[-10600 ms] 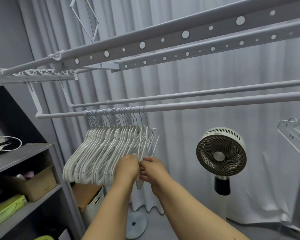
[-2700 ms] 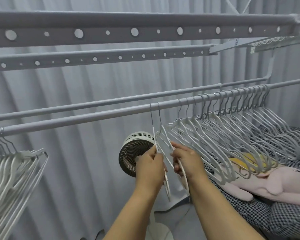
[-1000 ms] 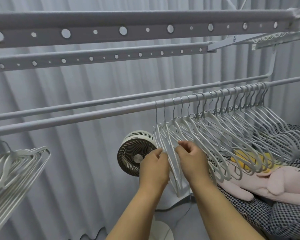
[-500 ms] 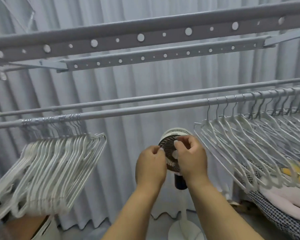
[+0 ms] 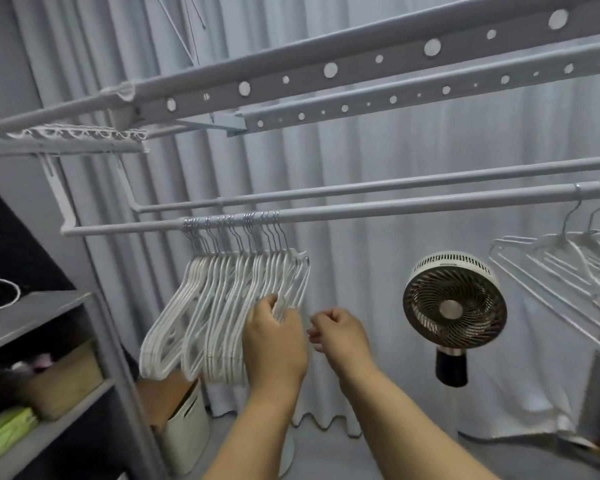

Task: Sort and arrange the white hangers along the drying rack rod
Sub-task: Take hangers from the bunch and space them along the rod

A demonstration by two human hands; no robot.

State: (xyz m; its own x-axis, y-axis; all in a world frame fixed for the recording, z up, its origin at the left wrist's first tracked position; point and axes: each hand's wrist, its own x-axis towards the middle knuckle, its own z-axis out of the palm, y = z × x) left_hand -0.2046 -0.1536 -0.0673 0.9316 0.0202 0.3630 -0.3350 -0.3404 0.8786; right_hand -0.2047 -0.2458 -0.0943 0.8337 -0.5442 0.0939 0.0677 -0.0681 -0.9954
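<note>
Your left hand (image 5: 274,344) is up against the packed bunch of thin white plastic-coated wire hangers (image 5: 222,313); its fingers curl around the lower shoulder edge of the outermost few, on the side nearest your right hand. Your right hand (image 5: 338,332) hangs just beside it, fingers loosely curled with the tips drawn together; whether a thin wire sits between them is too blurred to tell. The bunch hangs by its metal hooks (image 5: 234,230) from the pale grey round drying rack rod (image 5: 378,206), above and slightly left of both hands. A second, spread-out group of white hangers (image 5: 561,268) hangs well to the right of your right hand, with a bare stretch of rod between the two groups.

Handling, as a judgement: each hanger looks light, stiff and springy, with a smooth coating that should slide easily along the rod. Hooks so tightly packed are likely to snag on their neighbours, so separate one hanger at the shoulder or lower bar with your left hand, then take the neck just under the hook with your right to lift and carry it. Pulling from the bottom alone may swing the whole bunch.

A round brown-grilled white fan (image 5: 454,306) stands to the right of your right hand.
</note>
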